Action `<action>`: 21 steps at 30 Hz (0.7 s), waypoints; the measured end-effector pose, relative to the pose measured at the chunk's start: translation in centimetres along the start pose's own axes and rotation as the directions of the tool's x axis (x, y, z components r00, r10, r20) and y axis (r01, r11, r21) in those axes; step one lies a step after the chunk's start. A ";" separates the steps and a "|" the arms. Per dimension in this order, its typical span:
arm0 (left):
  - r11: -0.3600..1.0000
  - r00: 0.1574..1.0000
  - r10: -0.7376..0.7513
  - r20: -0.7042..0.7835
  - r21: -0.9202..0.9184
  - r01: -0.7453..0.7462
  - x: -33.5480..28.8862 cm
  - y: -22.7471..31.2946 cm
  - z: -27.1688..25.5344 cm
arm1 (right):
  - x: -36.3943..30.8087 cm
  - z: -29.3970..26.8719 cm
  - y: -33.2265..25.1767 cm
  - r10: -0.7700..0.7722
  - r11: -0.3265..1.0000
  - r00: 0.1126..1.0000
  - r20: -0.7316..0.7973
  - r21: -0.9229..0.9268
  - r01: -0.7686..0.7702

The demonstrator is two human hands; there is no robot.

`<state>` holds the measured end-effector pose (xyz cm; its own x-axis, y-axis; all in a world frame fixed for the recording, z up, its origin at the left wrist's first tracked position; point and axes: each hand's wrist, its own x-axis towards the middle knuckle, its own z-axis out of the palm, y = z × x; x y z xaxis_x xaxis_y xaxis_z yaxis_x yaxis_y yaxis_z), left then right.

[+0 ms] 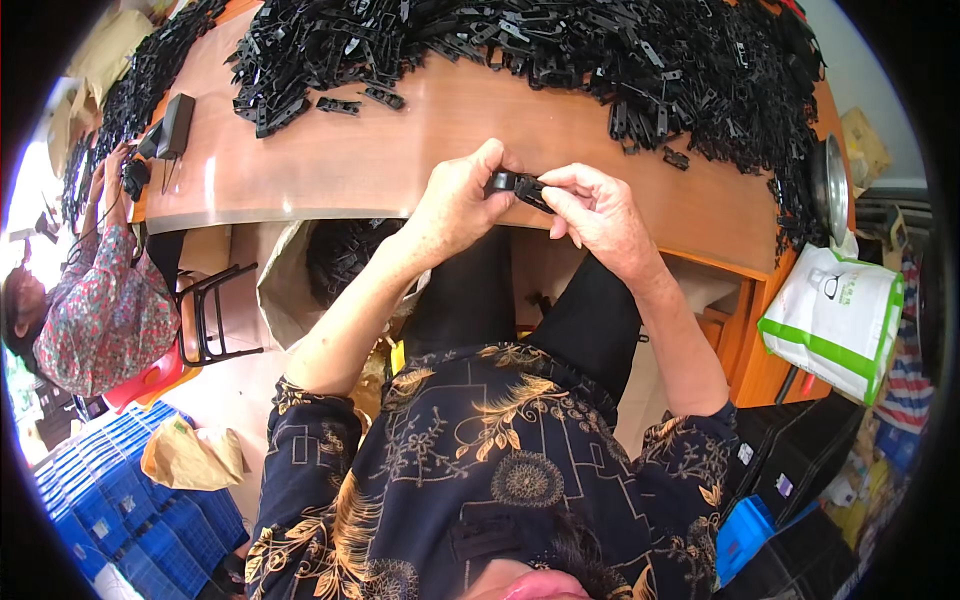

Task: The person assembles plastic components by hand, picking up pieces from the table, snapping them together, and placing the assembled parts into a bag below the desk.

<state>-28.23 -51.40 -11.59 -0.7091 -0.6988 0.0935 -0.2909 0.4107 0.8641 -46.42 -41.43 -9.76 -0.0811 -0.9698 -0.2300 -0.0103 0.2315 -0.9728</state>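
Note:
Over the table's front edge, both my hands hold a small black plastic clip-like piece (522,187). My left hand (456,205) grips its left end between thumb and fingers. With thumb and forefinger, my right hand (604,218) pinches the right end. The piece's exact kind is hard to make out, as fingertips cover both ends. Beyond my hands, a large heap of similar black pieces (560,50) spreads across the back of the wooden table (330,165). A few loose ones (338,105) lie at the heap's near edge.
A metal bowl (832,190) stands at the table's right end, above a white-and-green bag (835,315). Under the table, an open sack (285,285) holds more black pieces. At left, a person in a floral top (110,310) works near blue crates (130,510).

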 end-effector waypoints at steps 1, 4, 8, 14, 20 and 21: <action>1.000 1.000 -0.002 0.002 -0.001 0.002 -0.1 0.1 0.1 | 0.0 0.0 0.0 0.008 1.000 1.000 0.011 0.009 -0.008; 1.000 1.000 -0.016 0.022 0.026 0.016 -0.3 0.4 0.2 | 0.0 -0.2 0.3 0.006 1.000 1.000 0.003 0.025 -0.006; 0.999 1.000 0.004 0.008 0.053 -0.004 -0.7 0.7 0.4 | -0.2 -0.1 0.5 0.007 1.000 0.999 -0.031 -0.017 -0.007; 0.997 0.999 0.020 -0.041 0.069 -0.018 -1.8 0.0 1.3 | 0.0 0.3 1.4 -0.007 0.998 0.999 -0.046 -0.059 0.004; 0.999 1.000 0.005 -0.016 0.036 -0.005 -3.0 0.1 1.9 | -0.1 0.7 2.7 -0.050 0.992 0.997 -0.060 -0.121 0.042; 0.982 0.993 -0.093 0.077 -0.160 0.104 -3.1 -0.1 1.6 | -0.3 1.1 2.5 -0.048 0.990 0.997 -0.052 -0.132 0.041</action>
<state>-27.06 -48.33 -12.72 -0.7263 -0.6869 -0.0255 -0.2566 0.2364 0.9372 -45.34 -40.61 -12.19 -0.1327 -0.9745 -0.1808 -0.1451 0.1995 -0.9691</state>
